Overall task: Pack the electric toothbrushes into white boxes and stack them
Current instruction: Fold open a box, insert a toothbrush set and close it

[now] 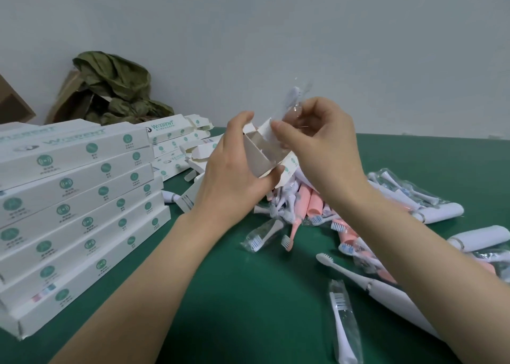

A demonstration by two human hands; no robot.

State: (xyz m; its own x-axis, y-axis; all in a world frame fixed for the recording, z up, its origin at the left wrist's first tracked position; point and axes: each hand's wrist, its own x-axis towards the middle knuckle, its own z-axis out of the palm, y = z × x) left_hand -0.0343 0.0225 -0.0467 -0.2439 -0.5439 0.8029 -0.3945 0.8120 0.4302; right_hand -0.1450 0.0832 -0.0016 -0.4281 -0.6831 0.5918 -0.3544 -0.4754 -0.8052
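Your left hand (pixel 234 176) grips an open white box (pixel 262 156); your right hand (pixel 323 143) pinches a bagged toothbrush (pixel 294 95) just above it.

Stacked boxes (pixel 74 198) left, toothbrush pile (pixel 317 214) right, on table (pixel 248 294)

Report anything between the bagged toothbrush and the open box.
Nothing visible. The right hand holds the bagged toothbrush just above the open end of the white box in the left hand; only the box's own raised flap stands beside it.

Paperboard box (pixel 258 151) in left fingers (pixel 241 121): matt white outside, raw grey inside. Film sleeve (pixel 295 96) at right fingers (pixel 281 132): clear, glossy, crinkled plastic. Green counter (pixel 248 294) beneath fingers: matt, smooth.
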